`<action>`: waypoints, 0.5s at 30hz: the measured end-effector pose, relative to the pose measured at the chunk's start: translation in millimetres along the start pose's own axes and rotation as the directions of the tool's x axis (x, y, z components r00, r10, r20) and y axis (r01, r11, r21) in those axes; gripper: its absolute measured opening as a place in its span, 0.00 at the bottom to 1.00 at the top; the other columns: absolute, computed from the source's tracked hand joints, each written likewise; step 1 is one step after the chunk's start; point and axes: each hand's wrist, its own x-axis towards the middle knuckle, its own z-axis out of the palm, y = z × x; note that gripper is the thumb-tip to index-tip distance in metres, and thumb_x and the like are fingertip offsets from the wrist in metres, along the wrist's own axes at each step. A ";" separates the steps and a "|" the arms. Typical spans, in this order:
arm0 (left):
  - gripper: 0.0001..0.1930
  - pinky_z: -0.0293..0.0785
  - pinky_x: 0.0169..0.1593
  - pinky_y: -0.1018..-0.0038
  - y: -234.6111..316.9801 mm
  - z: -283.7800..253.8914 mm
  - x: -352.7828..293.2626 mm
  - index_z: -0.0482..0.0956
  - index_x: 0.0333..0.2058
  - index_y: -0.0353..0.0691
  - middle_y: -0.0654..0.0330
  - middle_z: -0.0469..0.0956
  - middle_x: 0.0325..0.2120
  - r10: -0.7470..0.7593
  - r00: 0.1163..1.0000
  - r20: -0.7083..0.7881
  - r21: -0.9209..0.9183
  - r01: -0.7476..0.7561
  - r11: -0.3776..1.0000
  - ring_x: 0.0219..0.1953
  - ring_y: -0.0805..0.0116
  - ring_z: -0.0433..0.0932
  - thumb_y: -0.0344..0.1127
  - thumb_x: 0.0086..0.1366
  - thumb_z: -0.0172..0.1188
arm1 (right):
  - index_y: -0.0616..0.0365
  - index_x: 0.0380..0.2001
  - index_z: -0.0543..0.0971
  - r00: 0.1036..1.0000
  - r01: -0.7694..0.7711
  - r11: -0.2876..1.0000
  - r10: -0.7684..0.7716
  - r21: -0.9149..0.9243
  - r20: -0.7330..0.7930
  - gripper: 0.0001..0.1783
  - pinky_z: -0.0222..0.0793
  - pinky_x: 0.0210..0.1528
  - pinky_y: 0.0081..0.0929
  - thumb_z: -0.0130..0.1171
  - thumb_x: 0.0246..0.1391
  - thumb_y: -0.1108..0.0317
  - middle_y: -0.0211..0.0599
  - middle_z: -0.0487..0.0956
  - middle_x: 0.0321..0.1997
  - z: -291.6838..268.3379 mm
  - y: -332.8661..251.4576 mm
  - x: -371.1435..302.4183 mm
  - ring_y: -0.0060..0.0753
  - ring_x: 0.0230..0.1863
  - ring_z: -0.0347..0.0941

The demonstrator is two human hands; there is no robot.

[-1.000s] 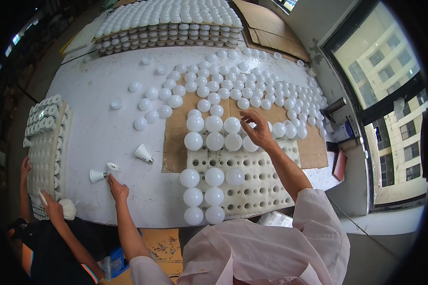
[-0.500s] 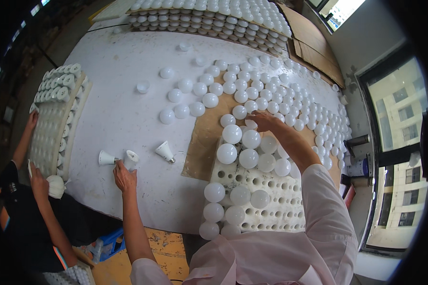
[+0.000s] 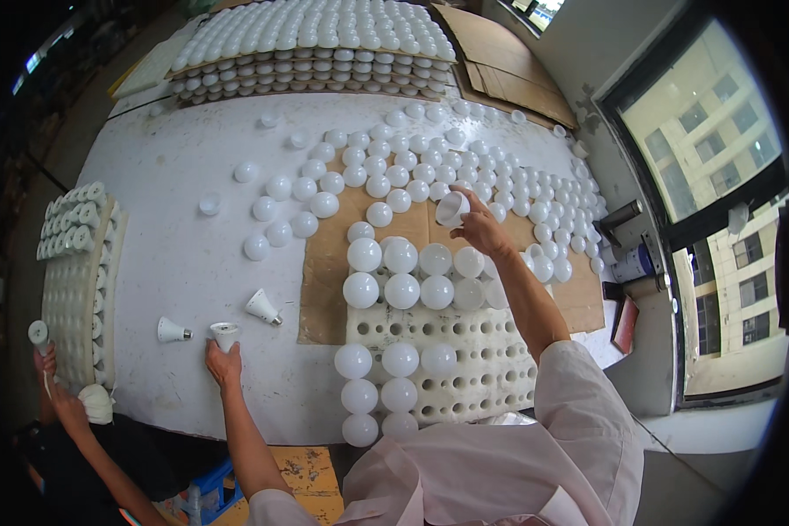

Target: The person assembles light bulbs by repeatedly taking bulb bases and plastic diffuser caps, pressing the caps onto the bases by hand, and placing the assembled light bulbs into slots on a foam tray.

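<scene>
My left hand (image 3: 224, 364) is closed around a white bulb base (image 3: 223, 333), its wide round opening turned up. Two more bulb bases lie on their sides close by: one on the left (image 3: 172, 330), one on the right (image 3: 261, 306). My right hand (image 3: 482, 230) grips a white dome-shaped bulb cover (image 3: 451, 209) by its edge, hollow side partly visible, above the loose covers (image 3: 379, 186). In front of my body lies a white foam tray (image 3: 443, 317) with rows of holes. Glossy round bulb covers (image 3: 401, 291) stand on its far rows and left side.
Stacked layers of covers (image 3: 316, 39) stand at the back, beside cardboard sheets (image 3: 508, 61). Brown cardboard (image 3: 320, 302) lies under many loose covers. At the left, a co-worker's hands (image 3: 61, 399) hold a bulb base (image 3: 38, 332) near a foam tray of bases (image 3: 68, 294).
My right hand has lifted a cover from among the loose ones. The base in my left hand has turned opening-up. The co-worker's hands now hold up a base. The view has shifted.
</scene>
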 end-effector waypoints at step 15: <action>0.25 0.69 0.24 0.80 219.3 -145.3 -151.8 0.68 0.48 0.24 0.38 0.76 0.42 0.595 0.664 0.453 -0.790 0.609 -0.077 0.26 0.70 0.78 0.28 0.50 0.57 | 0.52 0.62 0.56 0.950 -0.074 0.949 -0.026 0.308 0.310 0.49 0.78 0.37 0.28 0.72 0.37 0.62 0.46 0.66 0.57 118.6 36.1 -165.8 0.38 0.49 0.72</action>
